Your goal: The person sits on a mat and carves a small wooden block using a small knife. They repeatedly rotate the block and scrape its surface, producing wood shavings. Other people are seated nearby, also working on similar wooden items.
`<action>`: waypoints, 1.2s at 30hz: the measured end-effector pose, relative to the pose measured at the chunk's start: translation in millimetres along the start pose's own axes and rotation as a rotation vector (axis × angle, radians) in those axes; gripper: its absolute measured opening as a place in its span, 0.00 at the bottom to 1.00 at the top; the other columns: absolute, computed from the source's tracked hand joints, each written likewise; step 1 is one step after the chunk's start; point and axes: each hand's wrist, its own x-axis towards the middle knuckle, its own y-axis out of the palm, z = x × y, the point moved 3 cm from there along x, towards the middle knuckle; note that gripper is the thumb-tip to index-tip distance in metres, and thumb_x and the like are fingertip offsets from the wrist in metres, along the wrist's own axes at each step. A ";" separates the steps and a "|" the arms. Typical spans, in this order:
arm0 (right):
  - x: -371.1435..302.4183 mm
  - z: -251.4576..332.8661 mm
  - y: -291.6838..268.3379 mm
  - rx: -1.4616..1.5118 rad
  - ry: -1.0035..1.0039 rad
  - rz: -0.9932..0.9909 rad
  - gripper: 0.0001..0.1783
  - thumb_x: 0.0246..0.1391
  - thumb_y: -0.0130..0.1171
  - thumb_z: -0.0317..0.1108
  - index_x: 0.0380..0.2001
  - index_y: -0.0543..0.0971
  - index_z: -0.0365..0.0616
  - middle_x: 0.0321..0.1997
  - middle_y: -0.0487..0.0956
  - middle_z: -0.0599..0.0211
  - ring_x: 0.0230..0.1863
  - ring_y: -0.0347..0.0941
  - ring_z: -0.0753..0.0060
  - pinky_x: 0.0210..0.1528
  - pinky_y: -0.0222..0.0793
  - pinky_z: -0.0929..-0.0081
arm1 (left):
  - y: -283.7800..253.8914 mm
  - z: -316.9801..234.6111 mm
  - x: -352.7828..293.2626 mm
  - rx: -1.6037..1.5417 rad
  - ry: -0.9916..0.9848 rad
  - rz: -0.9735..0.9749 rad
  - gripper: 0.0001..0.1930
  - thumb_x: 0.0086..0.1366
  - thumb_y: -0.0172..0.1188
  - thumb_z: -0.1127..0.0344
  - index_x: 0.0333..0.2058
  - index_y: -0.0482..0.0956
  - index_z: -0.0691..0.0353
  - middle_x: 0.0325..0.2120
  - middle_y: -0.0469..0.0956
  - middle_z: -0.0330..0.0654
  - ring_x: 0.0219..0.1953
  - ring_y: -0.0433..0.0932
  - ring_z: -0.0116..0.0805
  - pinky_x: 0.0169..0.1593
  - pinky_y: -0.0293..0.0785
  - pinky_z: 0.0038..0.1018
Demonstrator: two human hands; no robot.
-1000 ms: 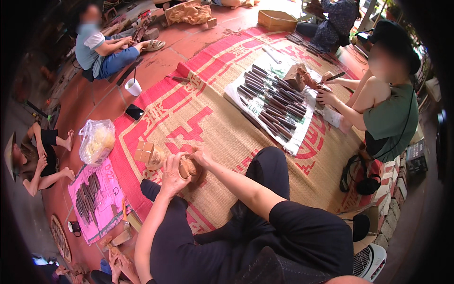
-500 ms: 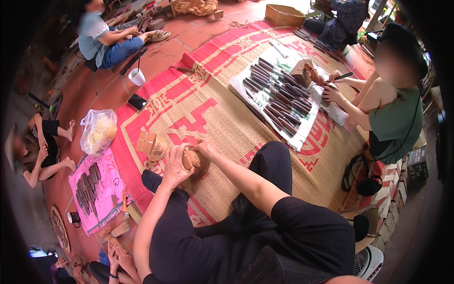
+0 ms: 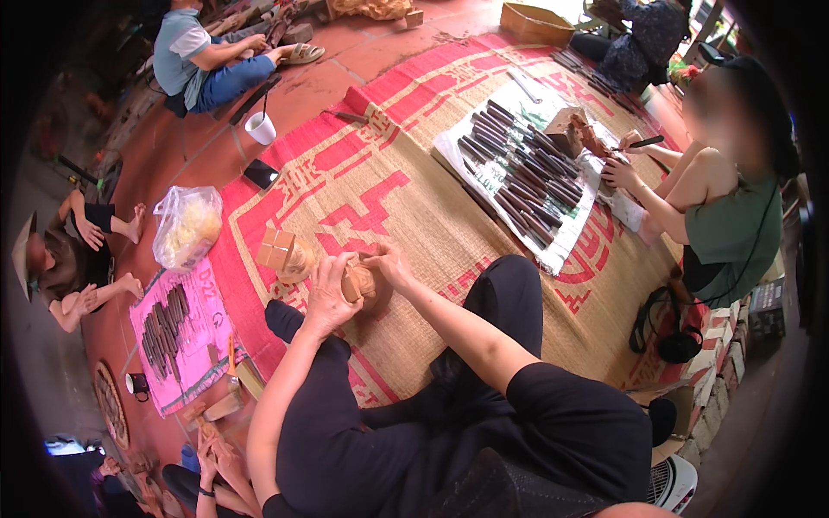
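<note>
My left hand (image 3: pixel 325 298) is closed round a light-brown wood carving (image 3: pixel 357 283), low over the mat in front of my crossed legs. At the carving's far right side, my right hand (image 3: pixel 394 268) has its fingers bent together; whatever they hold is too small or hidden to make out. Just left of my left hand, a second wood carving (image 3: pixel 298 259) lies on the mat, its square block end (image 3: pixel 275 249) facing up with crossed lines on it.
The red and tan woven mat (image 3: pixel 414 319) spreads ahead. Dark-handled carving tools (image 3: pixel 518 164) lie on a white sheet near a co-worker (image 3: pixel 725 224) at right. More tools (image 3: pixel 164 332) rest on a pink sheet at left, beside a plastic bag (image 3: pixel 186 229). Other people sit around.
The whole view has shifted slightly, with the scene sliding right and a little up at the far side. My right hand's fingers have drawn in more at the carving; my left keeps its hold.
</note>
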 end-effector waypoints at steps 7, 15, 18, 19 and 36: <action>-33.2 14.8 20.0 0.426 -0.046 -0.029 0.08 0.48 0.66 0.30 0.25 0.76 0.40 0.27 0.77 0.70 0.30 0.70 0.79 0.35 0.67 0.78 | -1.2 2.3 1.3 0.009 0.033 -0.016 0.45 0.38 0.71 0.68 0.59 0.62 0.53 0.48 0.67 0.46 0.54 0.65 0.48 0.60 0.61 0.41; -35.9 20.6 19.4 0.649 -0.045 0.067 0.05 0.53 0.60 0.24 0.34 0.76 0.42 0.34 0.76 0.73 0.38 0.72 0.81 0.43 0.69 0.80 | -0.1 2.6 1.0 -0.006 0.009 -0.002 0.44 0.39 0.71 0.68 0.59 0.62 0.52 0.48 0.66 0.46 0.54 0.65 0.49 0.60 0.61 0.41; -45.3 9.3 28.9 0.644 -0.113 0.014 0.06 0.50 0.62 0.26 0.33 0.76 0.39 0.35 0.76 0.70 0.39 0.71 0.76 0.45 0.68 0.76 | 1.0 1.6 0.0 -0.007 0.011 -0.007 0.44 0.39 0.71 0.67 0.59 0.62 0.52 0.49 0.66 0.47 0.54 0.65 0.50 0.60 0.62 0.41; -38.7 -3.8 31.5 0.569 -0.184 -0.040 0.07 0.49 0.62 0.26 0.32 0.76 0.39 0.35 0.75 0.69 0.39 0.71 0.74 0.46 0.67 0.75 | -4.4 -0.3 -1.2 0.011 0.013 -0.014 0.44 0.39 0.71 0.67 0.59 0.62 0.52 0.49 0.66 0.47 0.54 0.65 0.50 0.60 0.62 0.42; -9.2 -23.8 8.8 0.372 0.042 -0.019 0.06 0.48 0.66 0.28 0.26 0.77 0.43 0.26 0.76 0.74 0.29 0.71 0.79 0.33 0.67 0.77 | 0.6 1.6 0.6 0.001 -0.013 0.004 0.43 0.40 0.70 0.67 0.59 0.63 0.52 0.49 0.66 0.46 0.54 0.65 0.49 0.60 0.61 0.41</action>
